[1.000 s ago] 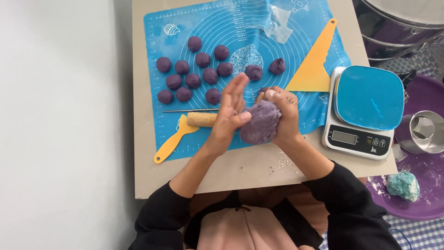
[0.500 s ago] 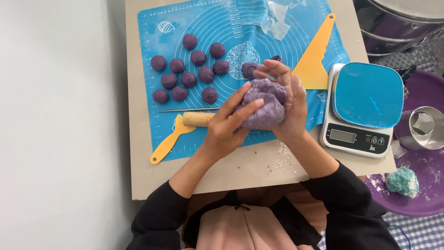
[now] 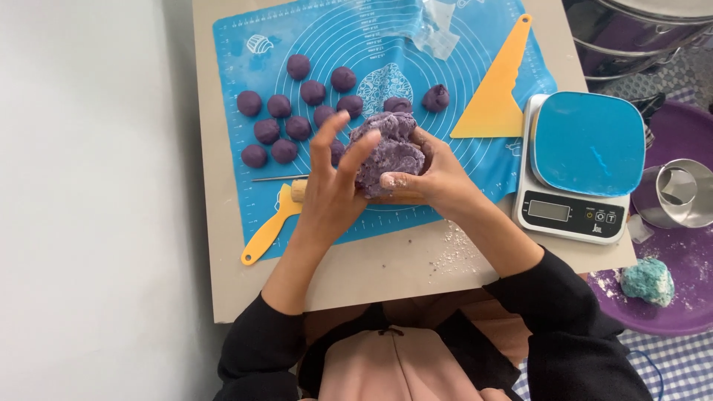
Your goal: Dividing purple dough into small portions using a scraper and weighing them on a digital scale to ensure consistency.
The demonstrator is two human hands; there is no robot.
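Observation:
A big lump of purple dough (image 3: pixel 388 151) is held above the blue silicone baking mat (image 3: pixel 475 163). My right hand (image 3: pixel 431 178) cups it from the right and below. My left hand (image 3: pixel 333 186) presses on its left side with fingers spread. Several small purple dough balls (image 3: pixel 298 113) lie on the mat to the left and behind, and one ball (image 3: pixel 436 97) sits further right.
A yellow triangular scraper (image 3: pixel 494 96) lies on the mat's right part. A yellow spatula (image 3: pixel 267 232) and a thin skewer (image 3: pixel 271 178) sit left of my hands. A blue-topped kitchen scale (image 3: pixel 583 160) stands right, beside a metal cup (image 3: pixel 679 193) and a purple basin (image 3: pixel 683 304) holding a teal dough lump (image 3: pixel 648 280).
Both hands have kept turning and squeezing the dough lump; my left hand went from a flat palm beside it to fingers spread on its left side.

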